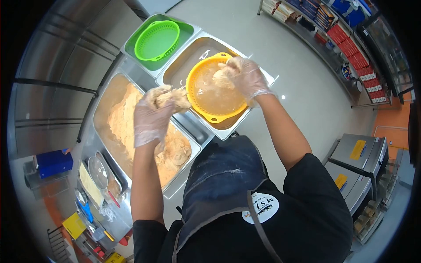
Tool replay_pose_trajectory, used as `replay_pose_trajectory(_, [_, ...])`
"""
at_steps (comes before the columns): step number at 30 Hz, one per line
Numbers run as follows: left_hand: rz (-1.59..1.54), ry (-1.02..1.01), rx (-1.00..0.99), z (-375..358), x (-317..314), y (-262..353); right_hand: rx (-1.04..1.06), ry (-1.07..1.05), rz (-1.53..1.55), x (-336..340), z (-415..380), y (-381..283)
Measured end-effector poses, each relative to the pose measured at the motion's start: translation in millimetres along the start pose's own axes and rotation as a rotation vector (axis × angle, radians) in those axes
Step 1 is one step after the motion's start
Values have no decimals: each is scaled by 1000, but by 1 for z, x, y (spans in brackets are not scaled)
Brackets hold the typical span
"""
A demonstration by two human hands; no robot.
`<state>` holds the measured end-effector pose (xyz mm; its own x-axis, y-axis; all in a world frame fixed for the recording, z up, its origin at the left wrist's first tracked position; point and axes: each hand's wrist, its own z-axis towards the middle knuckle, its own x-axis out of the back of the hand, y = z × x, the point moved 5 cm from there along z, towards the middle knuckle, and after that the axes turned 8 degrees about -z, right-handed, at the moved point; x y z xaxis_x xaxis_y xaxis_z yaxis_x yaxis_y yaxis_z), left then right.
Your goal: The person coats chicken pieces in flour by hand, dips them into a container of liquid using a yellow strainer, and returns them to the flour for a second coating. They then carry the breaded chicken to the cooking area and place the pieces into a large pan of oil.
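Note:
My left hand (153, 115), in a clear plastic glove, is closed around a pale flour-coated chicken piece (175, 100) over the edge between the flour pan and the water pan. My gloved right hand (250, 78) grips another coated chicken piece (222, 78) above the far right side of a yellow basket (213, 119). Cloudy water (217, 98) fills this basket, which sits in a metal pan (169, 74). Left of it, a large metal pan (101, 109) holds orange-tinted flour (125, 116), with coated lumps (177, 153) at its near end.
A green basket (157, 40) stands in another metal pan (129, 46) at the back. On the left counter lie a round sieve (98, 172) with a red handle and blue-handled tools (85, 210). Stocked shelving (302, 33) is at the right, with steel equipment (353, 151) below.

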<state>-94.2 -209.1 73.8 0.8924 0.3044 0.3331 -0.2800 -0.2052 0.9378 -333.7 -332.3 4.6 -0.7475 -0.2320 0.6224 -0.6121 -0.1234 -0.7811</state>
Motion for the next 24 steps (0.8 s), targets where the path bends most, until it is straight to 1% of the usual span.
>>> replay_pose_trajectory(2, [92,-58,40,4,-36,2,42,150,140,14,3,9])
replay_pose_trajectory(6, [309,-184,168,17,-81,-9,-115,141,261,43,-16,5])
replay_pose_trajectory(7, [361,-219,200,19,-84,-16,-128,127,274,46,-22,-2])
replay_pose_trajectory(8, [307,-188,165,19,-81,-20,-92,136,299,43,-22,0])
replay_pose_trajectory(10, [203,-120,91,19,-64,-30,-17,155,354,33,-24,5])
replay_pose_trajectory(11, [129,-72,78,18,-48,-39,-2,173,328,29,-27,1])
replay_pose_trajectory(13, [136,19,127,10,-5,-57,38,201,278,22,-32,-17])
replay_pose_trajectory(14, [142,71,158,2,19,-68,95,171,232,15,-36,-30])
replay_pose_trajectory(16, [431,78,211,-17,67,-96,219,100,156,-9,-46,-66])
replay_pose_trajectory(17, [572,75,229,-23,91,-112,336,22,70,-24,-56,-90])
replay_pose_trajectory(19, [810,-86,286,-41,124,-179,387,-265,-48,-74,-76,-126])
replay_pose_trajectory(20, [923,-177,310,-51,132,-207,469,-453,-140,-106,-85,-135])
replay_pose_trajectory(21, [901,-200,235,-58,132,-217,546,-639,-238,-145,-93,-136])
replay_pose_trajectory(23, [856,-249,79,-69,115,-222,630,-981,-708,-228,-106,-124])
replay_pose_trajectory(24, [896,-328,74,-77,104,-203,703,-1005,-878,-263,-112,-118])
